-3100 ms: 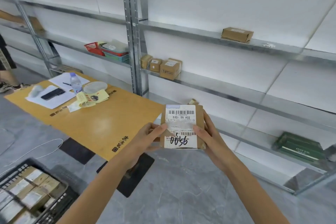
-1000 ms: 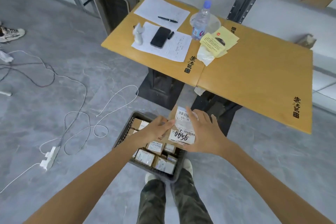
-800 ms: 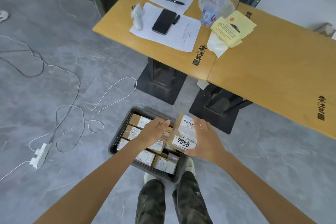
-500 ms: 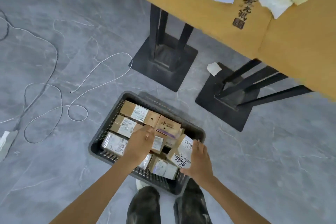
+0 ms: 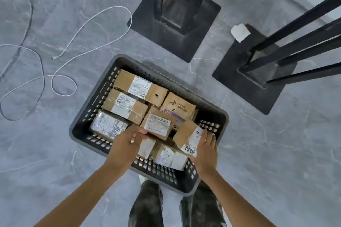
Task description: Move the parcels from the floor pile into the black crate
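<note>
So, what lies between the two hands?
Head view: between the left hand and the right hand lie parcels in the black crate, including the hand-numbered parcel the right hand touches.

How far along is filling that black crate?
Done: several parcels lie in the black crate. In hand: the right hand steadies a tilted parcel at its right side; the left hand touches a middle parcel. Left: unknown; the floor pile is out of view.
</note>
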### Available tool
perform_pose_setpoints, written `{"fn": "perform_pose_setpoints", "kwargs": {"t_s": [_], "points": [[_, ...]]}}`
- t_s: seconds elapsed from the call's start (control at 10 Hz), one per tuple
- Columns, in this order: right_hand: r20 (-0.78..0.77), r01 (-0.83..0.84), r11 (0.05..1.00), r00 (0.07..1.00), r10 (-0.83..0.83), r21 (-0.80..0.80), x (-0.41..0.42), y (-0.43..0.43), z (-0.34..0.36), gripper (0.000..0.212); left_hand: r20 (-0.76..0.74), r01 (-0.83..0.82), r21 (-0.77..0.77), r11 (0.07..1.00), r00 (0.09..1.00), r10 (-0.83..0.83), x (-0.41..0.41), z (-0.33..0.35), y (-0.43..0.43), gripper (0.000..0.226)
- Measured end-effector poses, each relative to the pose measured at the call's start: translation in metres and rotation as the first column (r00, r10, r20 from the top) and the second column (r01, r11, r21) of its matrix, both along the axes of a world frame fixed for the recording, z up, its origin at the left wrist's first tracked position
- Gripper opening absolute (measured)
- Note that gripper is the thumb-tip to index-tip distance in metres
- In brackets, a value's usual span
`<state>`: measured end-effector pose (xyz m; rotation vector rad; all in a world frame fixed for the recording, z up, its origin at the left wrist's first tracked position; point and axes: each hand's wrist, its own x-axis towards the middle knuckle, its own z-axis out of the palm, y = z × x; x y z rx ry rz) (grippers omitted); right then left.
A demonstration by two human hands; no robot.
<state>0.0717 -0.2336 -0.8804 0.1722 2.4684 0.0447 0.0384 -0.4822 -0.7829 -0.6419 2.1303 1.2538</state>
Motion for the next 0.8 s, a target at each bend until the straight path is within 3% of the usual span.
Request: {"fn": "perform_pose_setpoints", "kwargs": {"t_s": [0.1,0.3,0.5,0.6,0.7,0.8], "points": [[-0.05,-0.097,0.995,0.994,0.097,0.002,0.015,0.006,0.005,0.109,0.011,0.038,-0.009,0.999,0.999,-0.038,-0.001,0.004,0.003,0.027],[0.033,-0.15,0.988,0.988,0.15,0.023,-0.004,-0.006,-0.007,0.107,0.0,0.042,-0.004,0.999,0.999,-0.042,-0.013,0.008,0.014,0.027],[0.181,-0.175,0.984,0.969,0.169,0.021,-0.023,-0.02,-0.024,0.13,0.012,0.038,0.018,0.999,0.999,-0.039,-0.018,0.005,0.015,0.025],[0.205,-0.044,0.995,0.977,0.062,-0.091,-0.027,-0.022,-0.015,0.12,0.042,0.046,0.0,0.999,0.998,-0.046,-0.017,0.009,0.012,0.022],[0.093,0.098,0.968,0.993,-0.079,-0.229,-0.041,-0.009,0.027,0.092,0.021,0.057,-0.018,0.998,0.998,-0.056,-0.021,0.025,0.008,0.023],[-0.065,0.209,0.867,0.962,-0.266,-0.453,-0.049,0.012,0.098,0.064,0.025,0.088,-0.022,0.996,0.996,-0.088,-0.032,0.063,0.011,0.023]]}}
